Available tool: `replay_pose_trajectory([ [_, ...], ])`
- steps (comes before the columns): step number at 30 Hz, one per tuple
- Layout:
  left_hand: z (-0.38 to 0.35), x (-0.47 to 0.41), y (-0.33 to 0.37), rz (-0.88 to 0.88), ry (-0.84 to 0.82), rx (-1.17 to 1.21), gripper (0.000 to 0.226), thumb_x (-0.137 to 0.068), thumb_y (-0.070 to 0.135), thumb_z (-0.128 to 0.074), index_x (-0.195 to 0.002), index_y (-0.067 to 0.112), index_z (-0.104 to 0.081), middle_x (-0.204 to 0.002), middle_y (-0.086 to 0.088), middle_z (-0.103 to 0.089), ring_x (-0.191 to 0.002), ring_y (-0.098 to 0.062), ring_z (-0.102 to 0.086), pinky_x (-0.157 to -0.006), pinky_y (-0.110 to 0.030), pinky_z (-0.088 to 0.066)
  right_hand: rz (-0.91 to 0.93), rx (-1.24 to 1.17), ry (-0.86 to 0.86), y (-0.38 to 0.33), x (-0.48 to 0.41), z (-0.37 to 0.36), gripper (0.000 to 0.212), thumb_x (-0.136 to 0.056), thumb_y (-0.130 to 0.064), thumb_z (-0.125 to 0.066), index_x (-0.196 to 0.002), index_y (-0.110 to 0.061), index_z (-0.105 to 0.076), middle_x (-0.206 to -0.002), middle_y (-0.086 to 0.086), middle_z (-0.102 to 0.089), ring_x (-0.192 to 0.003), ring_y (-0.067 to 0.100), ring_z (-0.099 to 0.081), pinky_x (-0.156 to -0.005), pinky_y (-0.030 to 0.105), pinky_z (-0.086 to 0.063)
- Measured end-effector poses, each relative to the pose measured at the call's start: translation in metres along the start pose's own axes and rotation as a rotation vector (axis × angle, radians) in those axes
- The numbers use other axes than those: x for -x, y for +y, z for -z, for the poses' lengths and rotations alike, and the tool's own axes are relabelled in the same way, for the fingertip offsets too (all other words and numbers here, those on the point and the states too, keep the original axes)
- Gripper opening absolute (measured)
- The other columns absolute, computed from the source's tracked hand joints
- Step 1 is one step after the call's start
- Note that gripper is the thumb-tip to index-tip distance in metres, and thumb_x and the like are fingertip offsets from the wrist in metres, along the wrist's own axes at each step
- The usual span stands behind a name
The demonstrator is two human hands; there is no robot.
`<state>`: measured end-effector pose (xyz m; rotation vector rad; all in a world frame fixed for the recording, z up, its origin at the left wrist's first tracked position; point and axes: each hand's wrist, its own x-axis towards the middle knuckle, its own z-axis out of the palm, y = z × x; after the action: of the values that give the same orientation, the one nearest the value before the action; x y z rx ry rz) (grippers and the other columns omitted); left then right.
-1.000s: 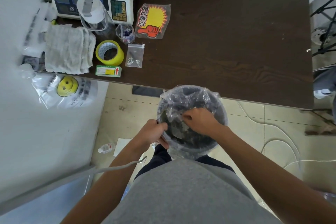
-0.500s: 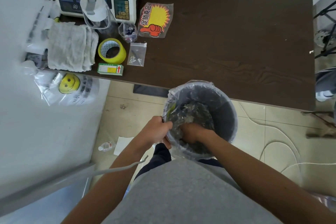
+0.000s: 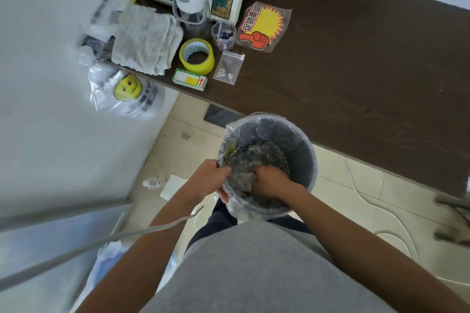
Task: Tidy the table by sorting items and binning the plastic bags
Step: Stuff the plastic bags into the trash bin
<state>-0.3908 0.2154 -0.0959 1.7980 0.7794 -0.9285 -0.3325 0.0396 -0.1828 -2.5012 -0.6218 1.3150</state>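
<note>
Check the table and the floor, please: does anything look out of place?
Yes. A smiley bag seems to hang off the table's near left corner instead of lying on it. On the floor, left of the bin that the left hand grips, a small bottle lies on its side beside a sheet of paper.

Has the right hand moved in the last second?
Yes. The right hand has pushed down below the rim of the round grey plastic-lined bin, deeper into the crumpled clear plastic bags.
</note>
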Motion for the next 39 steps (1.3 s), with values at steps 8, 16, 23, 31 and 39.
replay_pose_trajectory([
  [8, 0.007, 0.022, -0.059, 0.103, 0.195, 0.336, 0.028, -0.096, 0.009, -0.046, -0.081, 0.006, -0.069, -0.061, -0.009, -0.074, -0.046, -0.020, -0.067, -0.055, -0.024, -0.044, 0.173, 0.097, 0.020, -0.051, -0.015, -0.002, 0.030, -0.096, -0.021, -0.047, -0.119, -0.015, -0.066, -0.110, 0.010, -0.071, -0.101, 0.032, -0.067, -0.087, 0.045, -0.055],
  [16, 0.009, 0.028, -0.124, 0.251, 0.434, 0.778, 0.019, -0.097, 0.006, -0.043, -0.085, 0.002, -0.057, -0.050, -0.014, -0.067, -0.036, -0.021, -0.064, -0.032, -0.014, -0.035, 0.484, 0.202, 0.287, -0.112, -0.039, -0.021, 0.042, -0.089, -0.014, -0.063, -0.131, -0.011, -0.061, -0.143, 0.007, -0.055, -0.135, 0.025, -0.049, -0.112, 0.040, -0.040],
  [23, 0.019, 0.025, -0.166, 0.302, 0.552, 1.147, 0.020, -0.099, 0.010, -0.043, -0.084, 0.001, -0.054, -0.053, -0.019, -0.068, -0.037, -0.018, -0.062, -0.039, -0.019, -0.039, 0.676, 0.226, 0.475, -0.145, -0.052, -0.016, 0.061, -0.088, -0.006, -0.059, -0.147, -0.005, -0.043, -0.161, 0.010, -0.033, -0.150, 0.024, -0.029, -0.121, 0.039, -0.030],
  [31, 0.046, 0.006, -0.204, 0.297, 0.603, 1.248, 0.019, -0.099, 0.010, -0.042, -0.103, -0.004, -0.054, -0.072, -0.030, -0.071, -0.036, -0.015, -0.060, -0.034, -0.013, -0.036, 0.214, -0.061, 0.124, -0.183, -0.092, -0.015, 0.052, -0.096, -0.034, -0.057, -0.142, -0.013, -0.045, -0.138, 0.010, -0.057, -0.123, 0.029, -0.058, -0.096, 0.043, -0.048],
  [39, 0.082, -0.062, -0.258, 0.314, 0.490, 1.351, 0.019, -0.101, 0.018, -0.053, -0.106, 0.000, -0.056, -0.072, -0.019, -0.076, -0.063, -0.026, -0.076, -0.056, -0.029, -0.056, 0.173, 0.013, 0.024, -0.221, -0.169, -0.025, 0.024, -0.097, -0.030, -0.053, -0.116, -0.017, -0.057, -0.094, -0.003, -0.065, -0.083, 0.015, -0.064, -0.069, 0.035, -0.053],
])
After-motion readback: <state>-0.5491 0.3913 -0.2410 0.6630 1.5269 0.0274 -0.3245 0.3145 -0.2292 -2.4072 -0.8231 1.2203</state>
